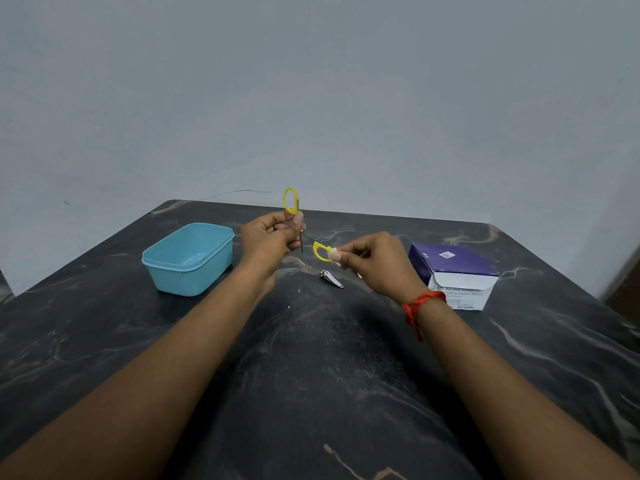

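You are holding the yellow scissors spread open above the far table: left hand gripping one handle, right hand pinching the other loop. Light, rigid, sharp; grasp handles, never blades

Dark marble table bears tub, clipper, box.

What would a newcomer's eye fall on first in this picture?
The yellow-handled scissors, held open above the dark table: the left hand grips near the upper loop, the right hand pinches the lower one. A light blue tub stands to the left, a purple-and-white box to the right, and a nail clipper lies beneath the hands.
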